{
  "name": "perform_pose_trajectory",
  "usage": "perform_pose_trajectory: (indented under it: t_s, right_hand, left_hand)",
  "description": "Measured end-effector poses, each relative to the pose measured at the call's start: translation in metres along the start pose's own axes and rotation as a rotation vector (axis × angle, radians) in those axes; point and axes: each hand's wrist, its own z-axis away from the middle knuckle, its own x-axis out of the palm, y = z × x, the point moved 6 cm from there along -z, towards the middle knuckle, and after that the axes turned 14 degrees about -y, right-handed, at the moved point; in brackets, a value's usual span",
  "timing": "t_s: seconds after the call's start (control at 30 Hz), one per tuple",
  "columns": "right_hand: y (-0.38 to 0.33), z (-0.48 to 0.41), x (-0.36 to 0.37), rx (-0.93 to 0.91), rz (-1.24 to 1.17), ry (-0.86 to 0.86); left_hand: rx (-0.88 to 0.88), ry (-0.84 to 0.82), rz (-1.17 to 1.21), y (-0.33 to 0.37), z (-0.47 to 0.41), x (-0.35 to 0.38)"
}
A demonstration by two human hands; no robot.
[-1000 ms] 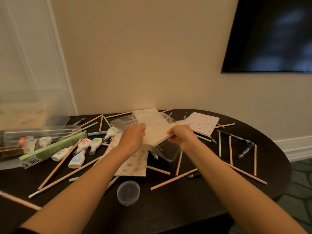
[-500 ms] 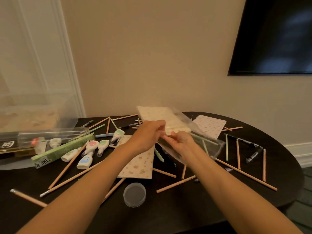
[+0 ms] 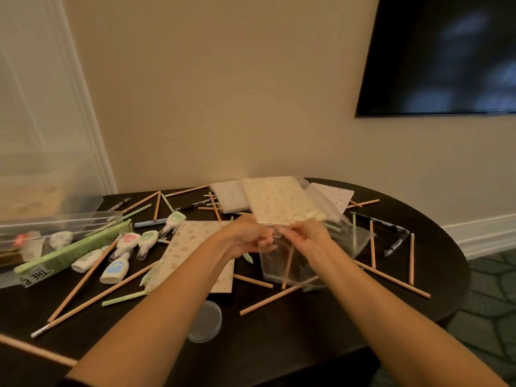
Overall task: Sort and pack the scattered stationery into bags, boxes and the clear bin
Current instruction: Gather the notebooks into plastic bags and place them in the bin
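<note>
While both hands work mid-table, the free room is the bare strip of the table [image 3: 321,339] along its near edge, right of the round clear lid [image 3: 206,325]. The curved right rim is near, with black pens [image 3: 392,236] and pencils [image 3: 391,279] lying between it and the hands. The left side is crowded: clear bin [image 3: 42,177] at the table's left end, green box [image 3: 74,251] and correction tapes [image 3: 115,270] in front of it. The far edge runs close to the wall, with more notepads [image 3: 229,198] lying flat back there.

Left hand [image 3: 245,238] and right hand [image 3: 307,237] are close together, forearms converging from the near edge. Fingers of both are curled in, pinching the film of the clear bag [image 3: 332,216] at the near edge of the patterned notepad [image 3: 279,202]. Motion blur, so I cannot tell the exact fingertip contact. The pad is held off the table, tilted up and away from the hands, with film wrapped round its right side. More film hangs below the hands, above a pencil. Another patterned pad [image 3: 195,247] lies flat under the left forearm.

Versus 1.0 s ago: the hands gripped the pad at opposite sides, apart; now they are nearly touching at its near edge. The table clutter looks unmoved.
</note>
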Motion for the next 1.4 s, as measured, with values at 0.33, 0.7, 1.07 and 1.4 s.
perform_pose_trajectory:
  t_s: [0.33, 0.7, 1.07, 1.4]
  right_hand:
    - [0.012, 0.0, -0.029, 0.11, 0.001, 0.096]
    - [-0.036, 0.048, -0.041, 0.478, 1.201, 0.031]
    - [0.005, 0.029, 0.046, 0.01, 1.337, -0.149]
    - [0.085, -0.018, 0.053, 0.319, 1.314, -0.137]
  left_hand:
    - [-0.188, -0.031, -0.005, -0.033, -0.009, 0.012]
    - [-0.372, 0.098, -0.354, -0.035, 0.01, 0.004]
    - [-0.259, 0.604, -0.69, -0.007, 0.051, -0.078]
    - [-0.569, 0.651, -0.773, -0.056, 0.073, -0.138]
